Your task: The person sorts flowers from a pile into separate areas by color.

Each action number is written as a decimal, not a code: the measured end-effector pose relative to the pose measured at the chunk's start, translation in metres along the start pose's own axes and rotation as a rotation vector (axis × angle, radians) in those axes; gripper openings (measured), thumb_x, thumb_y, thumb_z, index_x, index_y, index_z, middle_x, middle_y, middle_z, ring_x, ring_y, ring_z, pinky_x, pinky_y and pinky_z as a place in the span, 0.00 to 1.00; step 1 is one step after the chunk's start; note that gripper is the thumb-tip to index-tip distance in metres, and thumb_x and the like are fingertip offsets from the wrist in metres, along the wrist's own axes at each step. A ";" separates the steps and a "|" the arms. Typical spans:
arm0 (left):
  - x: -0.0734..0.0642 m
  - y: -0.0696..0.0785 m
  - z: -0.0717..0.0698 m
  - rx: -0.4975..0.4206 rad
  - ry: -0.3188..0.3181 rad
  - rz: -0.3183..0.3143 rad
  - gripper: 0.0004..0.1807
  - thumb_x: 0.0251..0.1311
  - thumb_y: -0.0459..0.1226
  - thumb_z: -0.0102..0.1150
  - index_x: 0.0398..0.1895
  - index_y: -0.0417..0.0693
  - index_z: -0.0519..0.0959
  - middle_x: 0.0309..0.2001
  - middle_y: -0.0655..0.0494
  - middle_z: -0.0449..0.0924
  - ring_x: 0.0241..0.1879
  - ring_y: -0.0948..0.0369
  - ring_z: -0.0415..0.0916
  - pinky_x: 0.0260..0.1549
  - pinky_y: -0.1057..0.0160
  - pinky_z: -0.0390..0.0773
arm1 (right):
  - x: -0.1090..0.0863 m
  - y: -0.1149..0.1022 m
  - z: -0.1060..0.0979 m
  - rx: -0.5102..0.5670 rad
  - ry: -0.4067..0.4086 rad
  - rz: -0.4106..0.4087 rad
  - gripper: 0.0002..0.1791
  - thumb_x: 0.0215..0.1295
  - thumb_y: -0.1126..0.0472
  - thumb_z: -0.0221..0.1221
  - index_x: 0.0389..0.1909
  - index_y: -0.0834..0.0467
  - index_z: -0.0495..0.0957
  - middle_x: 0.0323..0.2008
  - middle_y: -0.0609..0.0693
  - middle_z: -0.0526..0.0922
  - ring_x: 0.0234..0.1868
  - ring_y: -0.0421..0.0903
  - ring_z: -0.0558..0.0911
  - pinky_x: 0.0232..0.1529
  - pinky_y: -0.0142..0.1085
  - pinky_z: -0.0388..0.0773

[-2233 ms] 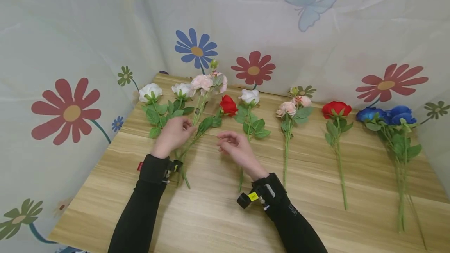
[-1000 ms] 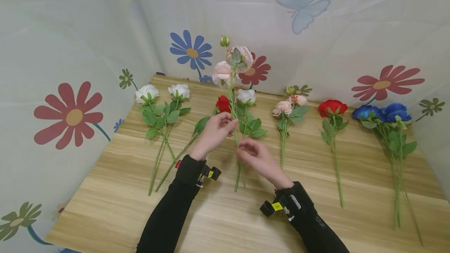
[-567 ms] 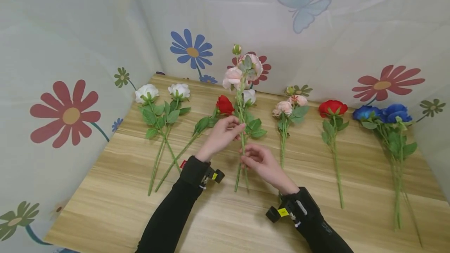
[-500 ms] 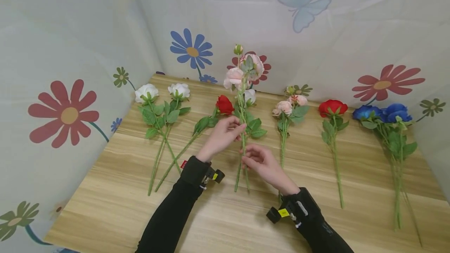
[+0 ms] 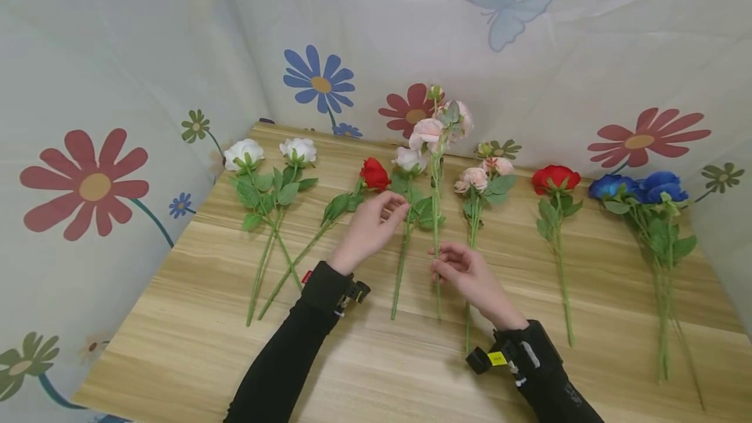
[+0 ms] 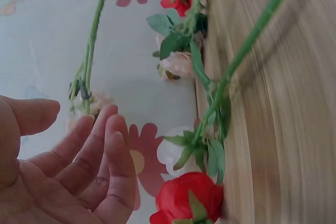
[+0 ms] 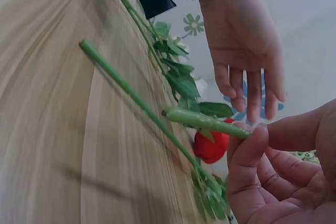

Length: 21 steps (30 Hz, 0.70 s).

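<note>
My right hand (image 5: 470,279) pinches the green stem (image 7: 205,121) of a pink artificial flower between thumb and fingers. Its pale pink blooms (image 5: 427,134) and a small bud stand up at the top, overlapping the wall cloth in the head view. My left hand (image 5: 373,227) holds nothing; its fingers are relaxed and slightly bent, a little left of the upright stem. Under and between the hands lies a white rose (image 5: 409,159) with green leaves. A red rose (image 5: 375,175) lies just beyond my left hand, its bloom also large in the left wrist view.
Two white roses (image 5: 243,154) lie with crossed stems at the left of the wooden table (image 5: 176,344). To the right lie a pink flower spray (image 5: 472,180), a red rose (image 5: 555,179) and blue flowers (image 5: 662,188). A flower-printed cloth (image 5: 376,18) hangs behind.
The pink flower was lifted from the left side and carried right, first with both hands at its stem. Now my left hand has let go, and my right hand has moved further right with it.
</note>
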<state>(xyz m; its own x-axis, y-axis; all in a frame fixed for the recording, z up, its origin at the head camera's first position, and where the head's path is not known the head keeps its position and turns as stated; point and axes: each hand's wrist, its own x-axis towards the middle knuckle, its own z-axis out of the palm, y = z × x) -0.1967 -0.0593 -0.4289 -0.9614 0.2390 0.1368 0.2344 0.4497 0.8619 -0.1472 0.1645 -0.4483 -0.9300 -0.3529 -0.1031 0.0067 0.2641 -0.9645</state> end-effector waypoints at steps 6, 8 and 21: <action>-0.002 0.001 0.003 0.239 0.046 0.091 0.17 0.75 0.43 0.52 0.59 0.44 0.78 0.54 0.50 0.84 0.52 0.54 0.82 0.51 0.55 0.81 | -0.010 0.006 -0.015 -0.073 0.049 0.004 0.17 0.72 0.70 0.55 0.57 0.75 0.73 0.37 0.61 0.83 0.32 0.37 0.85 0.35 0.30 0.81; -0.002 0.001 0.005 0.288 0.047 0.116 0.17 0.75 0.42 0.53 0.59 0.44 0.78 0.55 0.50 0.83 0.54 0.54 0.81 0.52 0.55 0.81 | -0.013 0.007 -0.019 -0.094 0.067 0.009 0.17 0.72 0.70 0.55 0.57 0.75 0.73 0.38 0.63 0.83 0.32 0.37 0.85 0.35 0.30 0.81; -0.005 0.007 0.006 0.316 0.041 0.165 0.14 0.73 0.39 0.55 0.56 0.44 0.80 0.54 0.48 0.84 0.54 0.52 0.80 0.54 0.55 0.80 | -0.025 0.017 -0.030 -0.391 0.197 0.014 0.13 0.69 0.70 0.56 0.51 0.72 0.77 0.37 0.64 0.86 0.33 0.47 0.86 0.30 0.29 0.79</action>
<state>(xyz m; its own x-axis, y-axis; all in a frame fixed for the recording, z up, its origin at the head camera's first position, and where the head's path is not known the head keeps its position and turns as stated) -0.1897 -0.0521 -0.4267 -0.9102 0.2987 0.2869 0.4141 0.6532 0.6339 -0.1352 0.2047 -0.4544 -0.9834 -0.1791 -0.0310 -0.0844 0.6010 -0.7948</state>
